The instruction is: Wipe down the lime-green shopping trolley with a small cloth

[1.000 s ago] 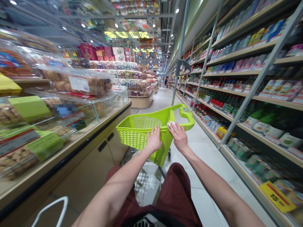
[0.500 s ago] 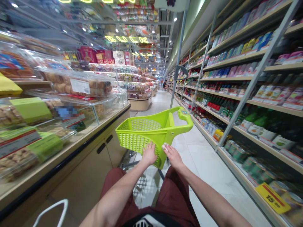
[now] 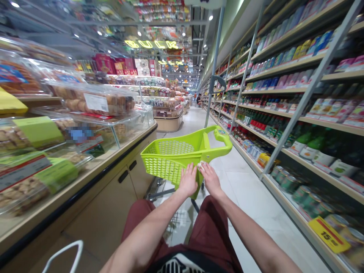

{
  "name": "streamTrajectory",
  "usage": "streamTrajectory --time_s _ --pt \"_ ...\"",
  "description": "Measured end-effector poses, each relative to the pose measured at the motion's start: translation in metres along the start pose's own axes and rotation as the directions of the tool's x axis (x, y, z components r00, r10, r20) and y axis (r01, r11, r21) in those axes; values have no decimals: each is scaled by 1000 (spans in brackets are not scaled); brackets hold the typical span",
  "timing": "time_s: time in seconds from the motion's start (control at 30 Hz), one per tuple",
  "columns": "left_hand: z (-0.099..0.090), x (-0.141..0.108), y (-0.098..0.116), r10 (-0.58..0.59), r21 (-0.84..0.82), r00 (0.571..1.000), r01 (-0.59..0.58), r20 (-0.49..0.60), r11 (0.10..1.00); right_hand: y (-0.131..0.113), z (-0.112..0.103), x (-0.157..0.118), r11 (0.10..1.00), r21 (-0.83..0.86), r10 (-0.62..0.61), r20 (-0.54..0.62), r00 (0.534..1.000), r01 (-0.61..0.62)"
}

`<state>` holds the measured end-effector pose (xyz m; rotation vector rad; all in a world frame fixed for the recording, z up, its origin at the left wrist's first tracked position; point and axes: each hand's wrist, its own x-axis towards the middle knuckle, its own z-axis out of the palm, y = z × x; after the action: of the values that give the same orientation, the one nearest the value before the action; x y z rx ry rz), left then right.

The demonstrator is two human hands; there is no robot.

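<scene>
A bright green shopping cart point(image 3: 165, 167) with perforated sides stands sideways in front of my knees, its handle point(image 3: 227, 142) at the right. My left hand point(image 3: 188, 180) lies with fingers spread against or just before the cart's near side. Beside it, my right hand point(image 3: 209, 178) pinches a small crumpled white thing, like a wipe or tissue point(image 3: 201, 165), near the cart's side panel. The two hands are close together, fingertips pointing up.
At the left a counter point(image 3: 125, 151) holds clear boxes of baked goods point(image 3: 96, 100). Tall shelves point(image 3: 284, 110) of cans and bottles line the right side. A grey pole point(image 3: 214, 68) rises behind the cart. Far down the aisle a person point(image 3: 198, 99) is low by the shelves.
My left hand has moved right and slightly up along the cart's side. My right hand, with the white thing, has shifted up and a little right. The hands are nearer each other.
</scene>
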<state>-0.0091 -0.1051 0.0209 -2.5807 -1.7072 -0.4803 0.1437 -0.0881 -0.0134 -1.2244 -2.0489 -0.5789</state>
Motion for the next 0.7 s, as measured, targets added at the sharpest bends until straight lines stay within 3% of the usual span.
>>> streamTrajectory --time_s 0.07,0.13,0.3,0.4,0.6,0.7 --pt "4 -3 -6 -8 4 1000 8 14 1000 -8 10 -14 1000 16 -18 96 995 16" --pt "6 -5 -13 -32 12 999 32 30 999 -10 8 -12 999 36 -23 120 992 18" --pt "0 -1 -22 -101 22 993 100 55 995 7 -23 43 999 26 43 -141 989 -40" --pt "-4 3 -19 -97 25 994 96 49 995 15 -27 62 998 -13 58 -180 982 -62" --pt "-1 5 -17 -78 48 997 76 27 996 3 4 22 999 -29 -24 28 999 25" --pt "-4 5 -18 -72 47 997 70 30 996 -1 6 12 1000 -15 -17 84 996 19"
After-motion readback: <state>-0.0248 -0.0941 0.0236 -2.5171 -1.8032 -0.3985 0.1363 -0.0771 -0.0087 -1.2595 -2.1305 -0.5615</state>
